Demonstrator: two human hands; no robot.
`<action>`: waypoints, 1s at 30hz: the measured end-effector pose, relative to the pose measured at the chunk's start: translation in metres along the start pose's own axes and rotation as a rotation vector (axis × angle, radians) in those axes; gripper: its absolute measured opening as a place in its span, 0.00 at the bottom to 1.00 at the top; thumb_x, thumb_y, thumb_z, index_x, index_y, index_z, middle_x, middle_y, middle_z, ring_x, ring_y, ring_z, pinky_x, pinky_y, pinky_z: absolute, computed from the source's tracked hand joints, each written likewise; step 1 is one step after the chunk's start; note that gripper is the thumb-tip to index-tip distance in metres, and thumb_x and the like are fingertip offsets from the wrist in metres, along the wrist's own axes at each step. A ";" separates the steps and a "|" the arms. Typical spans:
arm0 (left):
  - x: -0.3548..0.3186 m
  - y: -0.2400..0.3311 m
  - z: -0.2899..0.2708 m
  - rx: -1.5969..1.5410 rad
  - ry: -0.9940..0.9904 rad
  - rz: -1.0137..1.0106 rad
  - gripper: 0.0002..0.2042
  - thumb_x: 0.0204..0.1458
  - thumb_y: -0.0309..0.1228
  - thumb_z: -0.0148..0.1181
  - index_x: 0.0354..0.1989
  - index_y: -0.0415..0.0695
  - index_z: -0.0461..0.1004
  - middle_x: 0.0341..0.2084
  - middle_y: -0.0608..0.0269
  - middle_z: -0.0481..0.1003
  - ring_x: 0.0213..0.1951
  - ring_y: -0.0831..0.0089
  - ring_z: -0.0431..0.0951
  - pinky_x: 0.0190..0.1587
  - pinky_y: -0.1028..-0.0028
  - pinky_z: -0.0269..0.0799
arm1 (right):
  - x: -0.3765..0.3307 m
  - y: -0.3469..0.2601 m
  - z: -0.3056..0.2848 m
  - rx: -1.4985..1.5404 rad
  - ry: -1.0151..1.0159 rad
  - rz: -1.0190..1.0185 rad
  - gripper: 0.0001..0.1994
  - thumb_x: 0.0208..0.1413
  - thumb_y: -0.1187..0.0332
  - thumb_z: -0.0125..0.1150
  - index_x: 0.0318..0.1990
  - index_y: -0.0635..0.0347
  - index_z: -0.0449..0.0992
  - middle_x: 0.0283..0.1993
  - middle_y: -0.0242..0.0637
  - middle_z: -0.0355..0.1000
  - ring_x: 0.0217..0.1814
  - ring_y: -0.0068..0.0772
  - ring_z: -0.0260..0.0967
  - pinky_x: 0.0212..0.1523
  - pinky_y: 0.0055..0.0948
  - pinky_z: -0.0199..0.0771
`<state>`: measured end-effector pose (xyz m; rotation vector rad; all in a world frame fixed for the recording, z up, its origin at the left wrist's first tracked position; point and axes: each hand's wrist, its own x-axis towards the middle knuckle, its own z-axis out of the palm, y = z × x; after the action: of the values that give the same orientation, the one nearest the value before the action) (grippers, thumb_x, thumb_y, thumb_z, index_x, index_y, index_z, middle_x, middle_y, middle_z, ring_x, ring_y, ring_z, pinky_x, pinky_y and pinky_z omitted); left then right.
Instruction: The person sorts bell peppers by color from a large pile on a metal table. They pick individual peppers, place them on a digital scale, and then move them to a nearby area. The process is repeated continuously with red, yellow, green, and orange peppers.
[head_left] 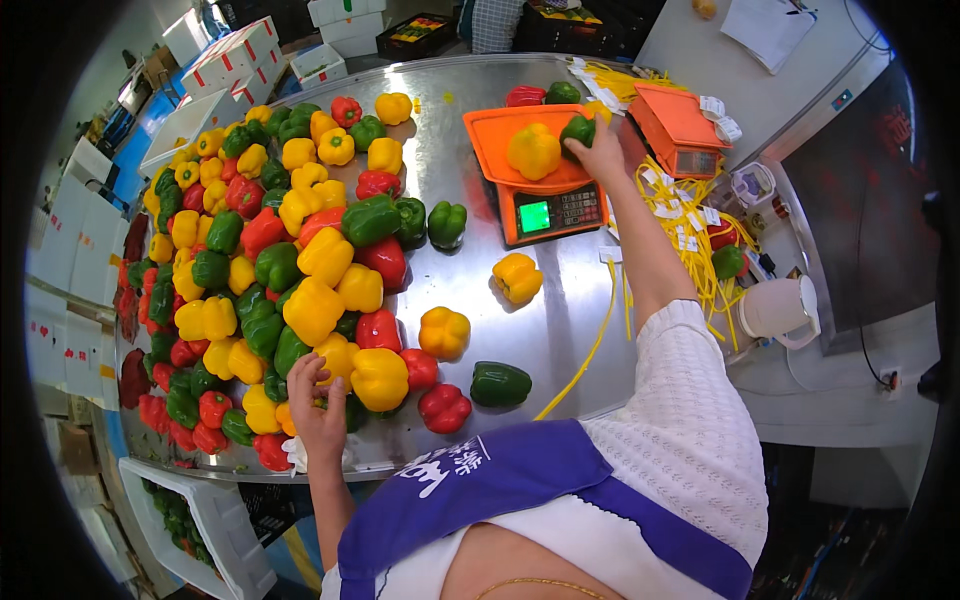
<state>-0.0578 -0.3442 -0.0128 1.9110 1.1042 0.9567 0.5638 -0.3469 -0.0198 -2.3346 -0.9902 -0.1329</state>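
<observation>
My right hand [602,158] reaches over the orange tray [487,140] of a digital scale [545,212], its fingers closed on a green bell pepper [577,131]. A yellow bell pepper [534,151] sits in the tray beside it, and part of another yellow pepper [597,108] shows just past my fingers. The scale's display glows green. At the near edge of a big pepper pile, my left hand [318,412] has its fingers loosely bent and apart, with nothing visible in them. Close to its fingertips lies a large yellow bell pepper [379,380].
Red, green and yellow peppers cover the left of the metal table [560,330]. A second orange scale [675,125], yellow strips with white tags [690,225] and a white jug [778,308] stand right. A white foam box [235,540] holds green peppers at lower left.
</observation>
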 end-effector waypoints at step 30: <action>0.015 -0.016 -0.025 -0.153 -0.147 0.159 0.15 0.57 0.20 0.62 0.52 0.39 0.75 0.49 0.57 0.75 0.41 0.72 0.78 0.44 0.74 0.76 | -0.316 -0.204 0.028 0.443 -0.415 -0.525 0.39 0.51 0.72 0.66 0.72 0.60 0.58 0.70 0.55 0.60 0.74 0.54 0.57 0.71 0.43 0.59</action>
<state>-0.0799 -0.3188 -0.0114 1.9308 0.7816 0.9411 0.1935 -0.4172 -0.0417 -1.6875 -1.6329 0.3477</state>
